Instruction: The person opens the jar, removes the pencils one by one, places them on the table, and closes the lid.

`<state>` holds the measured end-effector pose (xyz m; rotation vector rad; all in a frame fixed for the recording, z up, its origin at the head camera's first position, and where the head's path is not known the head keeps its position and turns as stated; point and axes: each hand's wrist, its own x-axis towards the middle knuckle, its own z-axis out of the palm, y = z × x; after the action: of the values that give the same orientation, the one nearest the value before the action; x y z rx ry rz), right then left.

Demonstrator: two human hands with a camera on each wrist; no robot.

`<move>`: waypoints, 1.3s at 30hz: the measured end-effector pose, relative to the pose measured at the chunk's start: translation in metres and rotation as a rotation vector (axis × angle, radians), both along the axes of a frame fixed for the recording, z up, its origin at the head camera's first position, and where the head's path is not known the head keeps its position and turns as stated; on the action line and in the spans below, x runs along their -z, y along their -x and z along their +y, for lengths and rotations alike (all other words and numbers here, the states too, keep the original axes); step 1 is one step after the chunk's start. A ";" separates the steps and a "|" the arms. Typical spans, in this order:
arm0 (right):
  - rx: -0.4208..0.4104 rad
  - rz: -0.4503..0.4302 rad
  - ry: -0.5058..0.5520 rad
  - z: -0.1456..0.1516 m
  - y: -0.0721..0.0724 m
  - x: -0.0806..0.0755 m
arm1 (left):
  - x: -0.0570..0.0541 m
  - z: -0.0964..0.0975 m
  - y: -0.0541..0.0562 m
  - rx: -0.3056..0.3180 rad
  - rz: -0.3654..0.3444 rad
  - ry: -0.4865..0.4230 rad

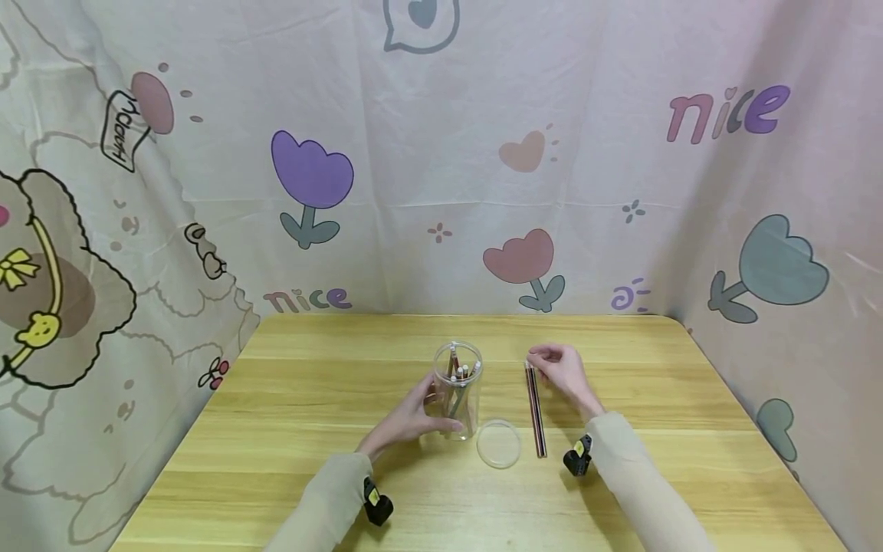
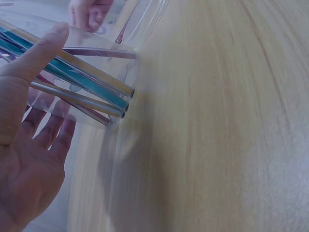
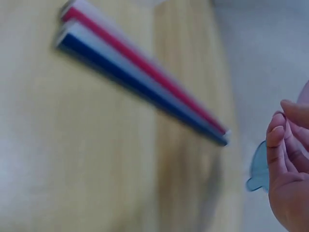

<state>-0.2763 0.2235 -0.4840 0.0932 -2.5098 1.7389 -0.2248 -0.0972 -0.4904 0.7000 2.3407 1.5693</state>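
Note:
A clear cylindrical jar (image 1: 471, 406) stands upright near the table's middle with several pencils (image 2: 77, 72) leaning inside, white-tipped ends up. My left hand (image 1: 412, 418) grips its lower part, thumb on the near side and fingers round the left and back. To the right, two pencils (image 1: 535, 410) lie side by side, one red-striped and one blue-striped in the right wrist view. Beside their far ends is my right hand (image 1: 560, 368). The right wrist view shows this hand (image 3: 292, 179) with its fingers loosely bent, thumb near the fingertips, nothing visible between them.
A round clear lid (image 1: 499, 444) lies flat between the jar and the loose pencils. The wooden table (image 1: 331, 383) ends at a printed curtain (image 1: 428, 153) behind and at both sides. Small black cameras (image 1: 375, 502) are worn on both wrists.

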 end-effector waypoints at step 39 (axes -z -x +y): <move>-0.728 0.216 -0.013 -0.058 -0.030 -0.102 | 0.001 0.001 0.002 0.023 0.001 -0.013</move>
<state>-0.2460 0.1659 -0.3825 1.2548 -2.4784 1.7674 -0.2271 -0.0961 -0.4919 0.7280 2.3167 1.5760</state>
